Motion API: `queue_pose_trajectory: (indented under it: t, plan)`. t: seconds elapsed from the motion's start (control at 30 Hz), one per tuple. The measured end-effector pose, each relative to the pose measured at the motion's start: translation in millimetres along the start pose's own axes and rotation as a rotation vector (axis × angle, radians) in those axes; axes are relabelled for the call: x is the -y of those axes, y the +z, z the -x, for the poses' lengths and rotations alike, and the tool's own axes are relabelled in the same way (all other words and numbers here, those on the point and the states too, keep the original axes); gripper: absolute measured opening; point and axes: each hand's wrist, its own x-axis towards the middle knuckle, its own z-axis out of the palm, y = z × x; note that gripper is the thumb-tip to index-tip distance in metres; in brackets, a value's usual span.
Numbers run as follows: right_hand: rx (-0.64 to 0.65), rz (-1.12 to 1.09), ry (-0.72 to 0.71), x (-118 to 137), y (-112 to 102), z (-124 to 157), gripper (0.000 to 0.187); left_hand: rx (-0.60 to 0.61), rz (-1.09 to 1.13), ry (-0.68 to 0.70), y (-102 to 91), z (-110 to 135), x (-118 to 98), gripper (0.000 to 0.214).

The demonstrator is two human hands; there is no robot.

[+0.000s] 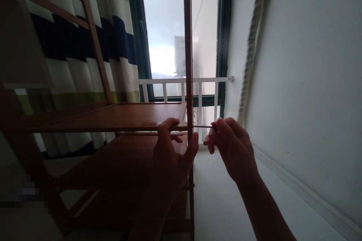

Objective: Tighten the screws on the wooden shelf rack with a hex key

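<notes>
A brown wooden shelf rack (152, 111) stands before me, its shelf boards joined to a narrow upright post (189, 64). With bent fingers, my left hand (172, 154) grips the front edge of the upper board at its right end, while the thumb presses against the post. To the right of the post, my right hand (233, 143) pinches a thin dark rod (202, 126), shaped like a hex key's shaft. That rod lies level, its far tip meeting the post at board height. The fingers hide its near end.
Lower boards (113, 162) of the rack lie beneath. Behind it are a striped curtain (115, 41), a green-framed window (164, 11) and a white railing (166, 81). A white wall (308, 64) with a wrapped pipe (250, 52) rises on the right.
</notes>
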Motion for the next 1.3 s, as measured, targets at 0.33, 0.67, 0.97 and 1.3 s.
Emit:
queue_pose_trajectory:
  t: [0.33, 0.67, 0.97, 1.3]
  plan:
    - [-0.007, 0.115, -0.219, -13, -1, -5, 0.015, 0.012, 0.004, -0.053, -1.0, 0, -3, 0.042]
    - [0.045, 0.75, -0.603, -13, -29, -11, 0.042, -0.015, 0.025, -0.051, 0.2, 1, -4, 0.04]
    - [0.106, 0.81, -0.571, -7, -24, -9, 0.013, -0.01, 0.001, -0.021, -0.1, 0, -1, 0.041]
    - [0.266, 0.877, -0.359, 28, -20, 5, 0.013, -0.009, 0.028, -0.065, 0.3, 1, -4, 0.04]
